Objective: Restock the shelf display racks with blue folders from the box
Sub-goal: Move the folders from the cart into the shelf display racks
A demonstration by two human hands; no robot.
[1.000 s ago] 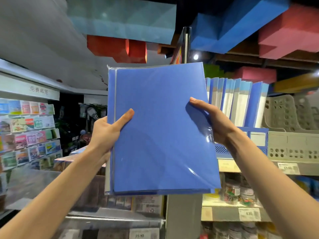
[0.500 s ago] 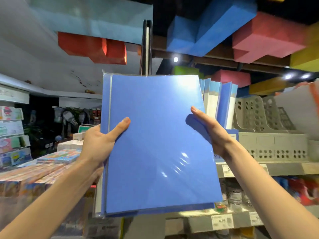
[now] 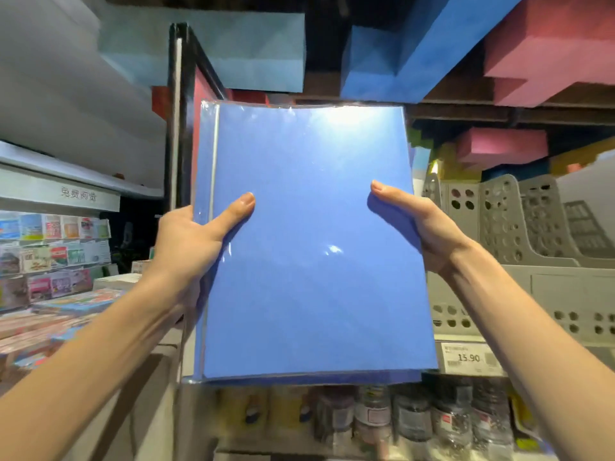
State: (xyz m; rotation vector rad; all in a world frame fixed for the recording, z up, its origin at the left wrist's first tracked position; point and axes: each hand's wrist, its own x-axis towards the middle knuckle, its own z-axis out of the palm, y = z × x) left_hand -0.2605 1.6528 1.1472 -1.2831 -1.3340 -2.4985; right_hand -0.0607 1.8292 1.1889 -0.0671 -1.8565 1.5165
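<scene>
A stack of blue folders (image 3: 309,247) in clear plastic wrap fills the middle of the head view, held upright at arm's length. My left hand (image 3: 196,241) grips its left edge, thumb across the front cover. My right hand (image 3: 419,227) grips the right edge, thumb likewise on the cover. The stack hides the blue folders that stand in the rack behind it; only a sliver shows at the right edge. The box is out of sight.
Grey perforated file racks (image 3: 519,234) stand on the shelf to the right, above a price tag (image 3: 469,358). Jars (image 3: 416,424) line the shelf below. A black upright post (image 3: 178,104) rises behind the stack. Card displays (image 3: 50,247) and a table of books (image 3: 66,307) lie left.
The stack has moved closer to the shelf and slightly right, now covering the row of shelved folders that showed beside it earlier. Both hands keep the same hold.
</scene>
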